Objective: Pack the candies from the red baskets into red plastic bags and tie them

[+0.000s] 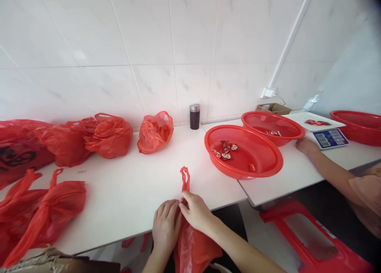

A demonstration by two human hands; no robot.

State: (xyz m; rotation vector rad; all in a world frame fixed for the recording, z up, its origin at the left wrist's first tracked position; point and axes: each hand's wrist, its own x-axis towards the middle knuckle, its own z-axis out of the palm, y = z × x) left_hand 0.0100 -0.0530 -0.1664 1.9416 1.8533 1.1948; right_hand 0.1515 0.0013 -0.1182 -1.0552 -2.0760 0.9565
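Note:
A red plastic bag (195, 245) hangs over the table's front edge, its twisted handle end (185, 178) lying on the white tabletop. My left hand (166, 219) is closed around the left side of the gathered bag neck. Against it, my right hand (195, 211) pinches the same neck just below the handle loop. The fingertips of both hands meet there. Up and to the right stands a red mesh basket (244, 161) with several small wrapped candies (226, 150) in it.
Several filled red bags (111, 138) line the left side. A dark tumbler (194, 117) stands by the wall. A second basket (272, 124), a digital scale (330, 138) and a co-worker's hand (307, 146) are at right. A cardboard box (68, 264) is lower left.

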